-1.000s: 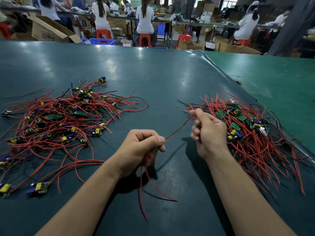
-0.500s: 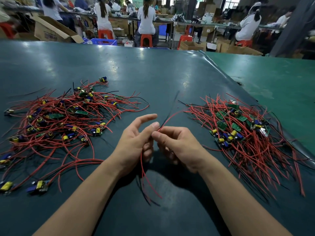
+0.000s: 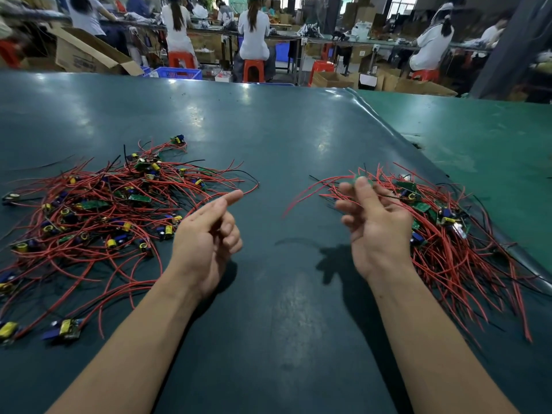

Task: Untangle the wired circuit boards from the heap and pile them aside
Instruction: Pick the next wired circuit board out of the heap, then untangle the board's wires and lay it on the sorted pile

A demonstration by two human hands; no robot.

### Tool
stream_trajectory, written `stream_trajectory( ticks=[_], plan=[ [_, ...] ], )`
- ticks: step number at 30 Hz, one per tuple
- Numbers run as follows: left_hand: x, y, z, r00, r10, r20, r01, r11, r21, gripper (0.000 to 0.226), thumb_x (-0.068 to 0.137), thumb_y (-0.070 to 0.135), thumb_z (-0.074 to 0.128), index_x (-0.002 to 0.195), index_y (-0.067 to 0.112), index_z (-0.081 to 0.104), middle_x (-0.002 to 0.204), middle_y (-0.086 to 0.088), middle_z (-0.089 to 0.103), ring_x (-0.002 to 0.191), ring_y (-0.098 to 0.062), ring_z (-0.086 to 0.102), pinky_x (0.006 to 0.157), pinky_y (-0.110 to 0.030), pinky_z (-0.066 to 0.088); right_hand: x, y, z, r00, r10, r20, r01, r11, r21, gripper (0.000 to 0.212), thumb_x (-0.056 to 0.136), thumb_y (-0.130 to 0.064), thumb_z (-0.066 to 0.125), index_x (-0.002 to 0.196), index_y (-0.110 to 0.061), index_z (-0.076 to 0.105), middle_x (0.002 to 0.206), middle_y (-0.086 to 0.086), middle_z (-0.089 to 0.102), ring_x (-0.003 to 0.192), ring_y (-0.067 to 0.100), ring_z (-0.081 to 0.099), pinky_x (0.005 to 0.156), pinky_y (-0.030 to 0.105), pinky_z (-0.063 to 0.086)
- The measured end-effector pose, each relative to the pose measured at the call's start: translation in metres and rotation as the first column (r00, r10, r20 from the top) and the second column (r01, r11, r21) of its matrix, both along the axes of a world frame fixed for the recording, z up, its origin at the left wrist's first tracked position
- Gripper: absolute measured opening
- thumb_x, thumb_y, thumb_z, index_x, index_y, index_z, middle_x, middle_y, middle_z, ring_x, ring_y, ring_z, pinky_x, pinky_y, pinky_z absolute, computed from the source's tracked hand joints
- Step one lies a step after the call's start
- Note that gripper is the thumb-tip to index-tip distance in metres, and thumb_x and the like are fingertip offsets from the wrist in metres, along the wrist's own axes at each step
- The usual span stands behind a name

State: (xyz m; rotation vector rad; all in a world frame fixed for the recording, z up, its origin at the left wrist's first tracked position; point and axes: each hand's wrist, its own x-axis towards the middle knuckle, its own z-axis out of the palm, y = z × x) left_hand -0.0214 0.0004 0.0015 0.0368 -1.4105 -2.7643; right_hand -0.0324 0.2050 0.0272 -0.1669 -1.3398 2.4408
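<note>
A tangled heap of red-wired circuit boards (image 3: 98, 210) with blue and yellow parts sprawls across the left of the dark mat (image 3: 283, 138). A tidier pile of boards (image 3: 442, 234) lies at the right. My left hand (image 3: 206, 234) hovers beside the heap's right edge with loose fingers, the index stretched out, holding nothing. At the left edge of the right pile, my right hand (image 3: 376, 222) pinches a small green circuit board (image 3: 357, 178) at its thumb tip. The board's red wires (image 3: 310, 189) trail off to the left above the mat.
The mat's raised right edge (image 3: 397, 135) borders a lighter green table (image 3: 493, 150). Loose boards (image 3: 65, 328) lie at the near left. Beyond the far edge, people sit on red stools (image 3: 254, 70) at benches among cardboard boxes (image 3: 86, 55).
My hands have parted from the middle. The right hand has carried the board and its wires right to the pile, while the left hand let go of the wire and opened.
</note>
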Motion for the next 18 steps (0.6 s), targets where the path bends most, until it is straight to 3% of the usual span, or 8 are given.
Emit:
stream_trajectory(
  ticks=[3, 6, 8, 11, 13, 14, 16, 18],
  plan=[
    [0.001, 0.002, -0.002, 0.999, 0.039, -0.004, -0.039, 0.998, -0.044, 0.023, 0.098, 0.013, 0.044, 0.104, 0.009, 0.066, 0.048, 0.004, 0.037, 0.037, -0.008, 0.03, 0.039, -0.015, 0.026, 0.0, 0.006, 0.002, 0.981, -0.188, 0.043, 0.193, 0.946, -0.259, 0.012, 0.092, -0.013, 0.067, 0.101, -0.008, 0.061, 0.094, 0.005, 0.073, 0.06, 0.014, 0.071, 0.044, 0.016, 0.048],
    [0.003, 0.008, -0.004, 0.999, 0.039, -0.007, -0.039, 0.992, -0.116, 0.022, 0.095, 0.011, 0.048, 0.101, 0.011, 0.069, 0.048, 0.002, 0.038, 0.039, -0.011, 0.029, 0.043, -0.016, 0.024, 0.001, 0.006, 0.0, 0.982, -0.105, 0.159, 0.166, 0.878, -0.448, 0.018, 0.094, -0.02, 0.064, 0.103, -0.005, 0.063, 0.111, 0.007, 0.066, 0.064, 0.014, 0.073, 0.047, 0.013, 0.05],
    [0.003, 0.009, -0.005, 0.999, 0.043, -0.016, -0.044, 0.991, -0.123, 0.022, 0.094, 0.012, 0.049, 0.1, 0.011, 0.07, 0.05, 0.002, 0.038, 0.04, -0.011, 0.029, 0.043, -0.017, 0.024, 0.0, 0.002, -0.002, 0.981, -0.018, 0.194, 0.101, 0.897, -0.431, 0.024, 0.097, -0.022, 0.059, 0.109, -0.002, 0.061, 0.109, 0.009, 0.068, 0.064, 0.014, 0.073, 0.046, 0.013, 0.05],
    [0.002, 0.007, -0.007, 0.998, 0.052, -0.039, -0.058, 0.984, -0.167, 0.021, 0.095, 0.013, 0.049, 0.099, 0.012, 0.07, 0.051, 0.001, 0.039, 0.04, -0.012, 0.03, 0.044, -0.018, 0.025, 0.001, -0.005, -0.004, 0.972, 0.052, 0.228, 0.029, 0.94, -0.339, 0.019, 0.098, -0.021, 0.058, 0.103, -0.003, 0.061, 0.083, 0.007, 0.074, 0.06, 0.013, 0.071, 0.043, 0.013, 0.047],
    [0.004, 0.008, -0.01, 0.989, 0.1, -0.105, -0.129, 0.936, -0.327, 0.018, 0.097, 0.01, 0.052, 0.096, 0.013, 0.07, 0.05, 0.002, 0.044, 0.041, -0.012, 0.035, 0.043, -0.02, 0.029, 0.002, -0.008, -0.005, 0.962, 0.049, 0.269, 0.01, 0.977, -0.215, 0.009, 0.096, -0.016, 0.06, 0.094, -0.008, 0.062, 0.071, 0.003, 0.074, 0.052, 0.011, 0.066, 0.04, 0.015, 0.044],
    [0.006, 0.01, -0.012, 0.972, 0.137, -0.192, -0.215, 0.855, -0.473, 0.016, 0.097, 0.009, 0.055, 0.094, 0.014, 0.069, 0.05, 0.005, 0.046, 0.042, -0.012, 0.038, 0.043, -0.021, 0.033, 0.002, -0.01, -0.006, 0.957, 0.046, 0.285, -0.01, 0.992, -0.129, 0.006, 0.095, -0.015, 0.06, 0.094, -0.01, 0.063, 0.069, 0.001, 0.073, 0.049, 0.01, 0.062, 0.04, 0.015, 0.042],
    [0.01, 0.011, -0.016, 0.881, 0.144, -0.45, -0.452, 0.531, -0.716, 0.009, 0.093, 0.011, 0.062, 0.093, 0.016, 0.069, 0.053, 0.009, 0.049, 0.047, -0.01, 0.042, 0.049, -0.022, 0.038, 0.004, -0.016, -0.01, 0.952, 0.075, 0.296, -0.091, 0.995, 0.039, 0.005, 0.094, -0.015, 0.06, 0.092, -0.013, 0.064, 0.065, -0.003, 0.071, 0.044, 0.009, 0.055, 0.038, 0.015, 0.038],
    [0.013, 0.008, -0.016, 0.785, 0.07, -0.616, -0.615, 0.205, -0.761, 0.012, 0.086, 0.017, 0.061, 0.093, 0.014, 0.071, 0.063, 0.006, 0.058, 0.058, -0.014, 0.051, 0.059, -0.028, 0.044, 0.005, -0.026, -0.015, 0.946, 0.122, 0.301, -0.186, 0.964, 0.192, 0.005, 0.095, -0.016, 0.061, 0.09, -0.015, 0.062, 0.064, -0.004, 0.07, 0.041, 0.007, 0.053, 0.036, 0.016, 0.036]
  ],
)
